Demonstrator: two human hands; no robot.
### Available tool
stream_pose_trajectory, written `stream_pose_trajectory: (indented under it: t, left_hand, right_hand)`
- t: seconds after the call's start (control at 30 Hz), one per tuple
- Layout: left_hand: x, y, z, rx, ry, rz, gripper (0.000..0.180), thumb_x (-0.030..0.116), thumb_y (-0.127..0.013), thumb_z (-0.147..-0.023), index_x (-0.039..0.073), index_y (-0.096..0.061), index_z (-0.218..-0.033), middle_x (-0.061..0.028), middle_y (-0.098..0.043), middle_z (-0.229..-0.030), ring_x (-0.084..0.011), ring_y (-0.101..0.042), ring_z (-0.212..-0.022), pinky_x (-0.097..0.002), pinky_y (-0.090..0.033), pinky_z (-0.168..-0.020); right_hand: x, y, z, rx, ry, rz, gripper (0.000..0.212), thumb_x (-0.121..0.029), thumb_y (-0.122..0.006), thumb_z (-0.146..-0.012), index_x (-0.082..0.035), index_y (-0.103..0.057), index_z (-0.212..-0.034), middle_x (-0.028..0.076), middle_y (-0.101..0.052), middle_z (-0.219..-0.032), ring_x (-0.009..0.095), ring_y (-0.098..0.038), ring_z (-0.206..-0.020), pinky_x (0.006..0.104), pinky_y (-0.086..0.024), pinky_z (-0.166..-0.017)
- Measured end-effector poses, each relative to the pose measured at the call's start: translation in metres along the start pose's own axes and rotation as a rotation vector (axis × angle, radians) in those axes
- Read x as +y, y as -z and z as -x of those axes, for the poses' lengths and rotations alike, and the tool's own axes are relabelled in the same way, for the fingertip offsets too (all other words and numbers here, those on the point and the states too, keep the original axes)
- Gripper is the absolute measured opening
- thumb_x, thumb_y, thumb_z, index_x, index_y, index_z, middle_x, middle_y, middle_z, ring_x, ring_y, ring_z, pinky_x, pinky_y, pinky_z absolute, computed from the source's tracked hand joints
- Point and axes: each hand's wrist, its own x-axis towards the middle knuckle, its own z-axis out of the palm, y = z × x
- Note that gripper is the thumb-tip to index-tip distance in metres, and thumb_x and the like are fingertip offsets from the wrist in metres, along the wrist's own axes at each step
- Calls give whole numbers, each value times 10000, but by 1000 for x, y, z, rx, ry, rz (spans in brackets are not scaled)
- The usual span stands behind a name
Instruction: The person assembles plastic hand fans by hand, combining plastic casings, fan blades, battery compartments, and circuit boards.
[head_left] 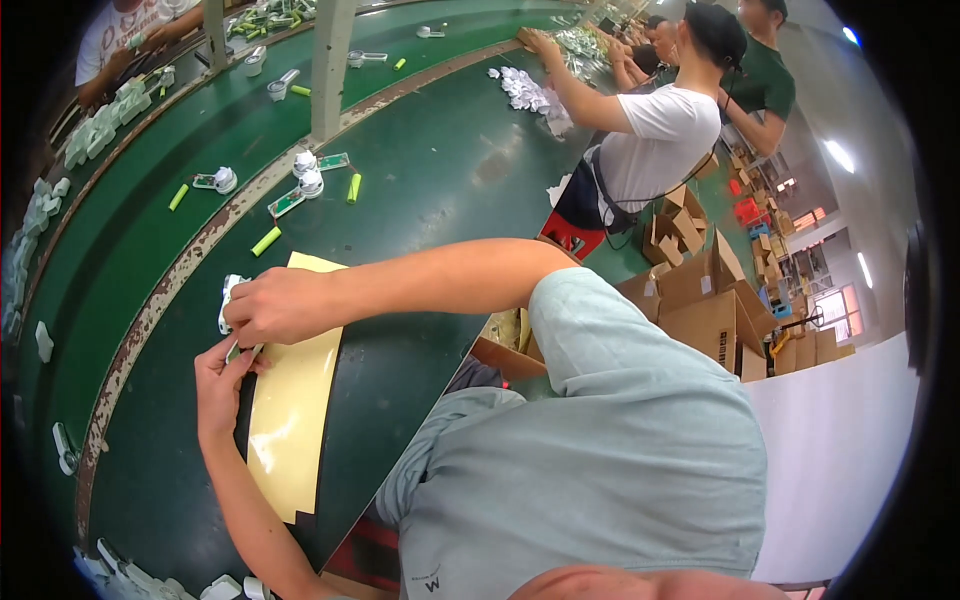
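Both our left hand (220, 382) and right hand (272, 306) pinched a white plastic device (228, 304) beside the yellow sheet (292, 410) on the bench (430, 180)

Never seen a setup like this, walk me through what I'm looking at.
There's no machine: a person's bare hands are filmed by a wide camera worn on their own head. The right hand grips a small white part; the left hand pinches close by, apparently the same piece, though much of it is hidden. Beside them, a yellow sheet lies on a dark green bench, with yellow-green cylinders and round white pieces joined to green boards farther off. Other people stand nearby.
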Motion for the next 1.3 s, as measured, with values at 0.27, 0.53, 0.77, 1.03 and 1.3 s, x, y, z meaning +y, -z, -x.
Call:
stream_pose_trajectory:
  t: [0.27,0.53,0.77,1.03,1.3]
  left_hand:
    - [1,4,-3,-11,-5,21,269,29,-543,-904,-123,-659,-1093,-114,-690,-887,-156,-641,-759,-273,-480,-713]
    - [7,-2,8,71,34,71,291,33,-530,-912,-122,-642,-1131,-101,-660,-894,-125,-571,-712,-249,-429,-643]
    - [4,-4,-3,-19,17,142,394,17,-562,-920,-42,-623,-1305,-76,-672,-837,-118,-628,-742,-254,-519,-717]
    - [10,-9,9,-149,-57,487,408,36,-615,-940,-85,-574,-1327,-147,-685,-942,-180,-667,-816,-296,-560,-777]
    - [10,-26,7,-22,-177,191,275,50,-696,-899,-45,-707,-1157,-113,-720,-933,-135,-663,-677,-231,-489,-572]
  right_hand:
    - [10,0,-14,-191,-82,-77,122,-225,-701,-781,-130,-760,-831,24,-646,-942,251,-637,-949,387,-586,-650]
    - [14,-8,-9,-57,-12,-262,140,-153,-709,-776,-96,-748,-899,86,-669,-885,298,-643,-879,407,-534,-717]
    - [9,38,25,229,-658,-514,295,-94,-649,-965,-31,-671,-1253,81,-678,-1003,155,-665,-921,289,-535,-826]
    - [3,1,24,65,-831,-1271,658,-525,-361,-1051,-70,-366,-1526,115,-529,-1421,212,-527,-1268,389,-422,-1060]
    - [2,8,22,86,-916,-1564,394,-221,-531,-1038,-17,-531,-1375,73,-644,-1171,146,-632,-1041,304,-512,-928]
